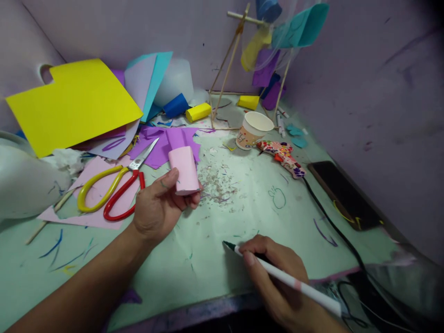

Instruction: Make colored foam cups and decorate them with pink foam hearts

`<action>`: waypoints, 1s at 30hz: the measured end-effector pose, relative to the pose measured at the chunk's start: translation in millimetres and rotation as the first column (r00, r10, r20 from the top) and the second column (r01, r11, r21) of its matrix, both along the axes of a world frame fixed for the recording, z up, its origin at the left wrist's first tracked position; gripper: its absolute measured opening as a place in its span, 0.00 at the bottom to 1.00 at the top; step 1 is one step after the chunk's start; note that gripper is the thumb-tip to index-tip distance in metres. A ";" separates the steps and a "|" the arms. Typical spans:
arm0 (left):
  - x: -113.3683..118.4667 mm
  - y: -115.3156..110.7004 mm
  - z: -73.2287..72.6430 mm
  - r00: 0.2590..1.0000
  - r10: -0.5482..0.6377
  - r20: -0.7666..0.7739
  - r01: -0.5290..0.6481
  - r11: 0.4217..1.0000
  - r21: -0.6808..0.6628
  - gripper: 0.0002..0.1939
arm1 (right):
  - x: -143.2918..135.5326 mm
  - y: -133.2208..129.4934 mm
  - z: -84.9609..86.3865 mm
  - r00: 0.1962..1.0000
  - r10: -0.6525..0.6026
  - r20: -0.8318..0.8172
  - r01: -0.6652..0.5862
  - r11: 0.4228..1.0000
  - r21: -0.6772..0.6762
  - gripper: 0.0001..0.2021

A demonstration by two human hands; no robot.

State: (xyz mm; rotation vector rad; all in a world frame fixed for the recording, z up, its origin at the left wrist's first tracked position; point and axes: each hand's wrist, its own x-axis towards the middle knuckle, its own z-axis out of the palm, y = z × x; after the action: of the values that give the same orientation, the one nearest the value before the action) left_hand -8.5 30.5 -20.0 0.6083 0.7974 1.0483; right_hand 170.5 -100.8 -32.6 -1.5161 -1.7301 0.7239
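Note:
My left hand (163, 201) holds a small pink paper tube (185, 170) between thumb and fingers, its lower edge tilted toward me. In my right hand (274, 273) is a white marker (294, 282) with a dark green tip, uncapped, pointing left just over the table. Scissors (120, 187) with one yellow and one red handle lie left of my left hand, on pink paper scraps (93, 178). Behind the pink tube is a purple paper piece (176, 137), partly covered by it. A green doodle (277, 198) marks the tabletop right of centre.
A paper cup (254, 130), a floral-patterned glue gun (282, 157) with a black cord, and a phone (343, 194) stand or lie to the right. Behind are a stick frame (227, 69), coloured paper tubes and yellow paper (79, 101). A white rounded container (27, 180) is at left.

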 end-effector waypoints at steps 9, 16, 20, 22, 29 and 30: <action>0.3 1.0 -2.9 1.000 0.021 -0.004 -0.021 1.000 -0.005 0.12 | -3.6 3.5 -3.7 0.998 -0.061 -0.007 0.061 0.997 0.040 0.06; -0.2 0.3 -1.6 1.000 0.029 -0.011 -0.030 0.999 -0.017 0.12 | -1.7 10.7 16.3 0.996 -0.092 -0.003 0.092 0.996 0.019 0.06; -0.4 0.0 -1.4 1.000 0.022 -0.009 -0.023 0.999 -0.024 0.12 | 3.0 24.7 23.4 0.994 -0.105 -0.009 0.106 0.993 0.047 0.05; -0.6 0.1 -1.6 1.000 0.020 -0.014 -0.021 0.999 -0.030 0.12 | 4.7 30.7 18.3 0.994 -0.109 -0.015 0.109 0.993 0.034 0.05; -1.7 0.9 -2.3 1.000 0.016 -0.026 -0.017 0.999 -0.047 0.12 | 1.1 32.1 -2.1 0.998 -0.060 0.001 0.060 0.996 0.063 0.06; -1.8 1.1 -2.5 1.000 0.015 -0.023 -0.016 0.999 -0.046 0.12 | -0.1 31.8 -2.8 0.999 -0.046 0.006 0.045 0.996 0.070 0.06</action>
State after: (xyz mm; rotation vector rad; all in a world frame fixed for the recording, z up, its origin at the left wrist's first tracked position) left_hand -10.3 31.5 -22.5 0.5759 0.8453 1.0363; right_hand 170.4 -69.0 -35.4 -1.5075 -1.7036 0.6281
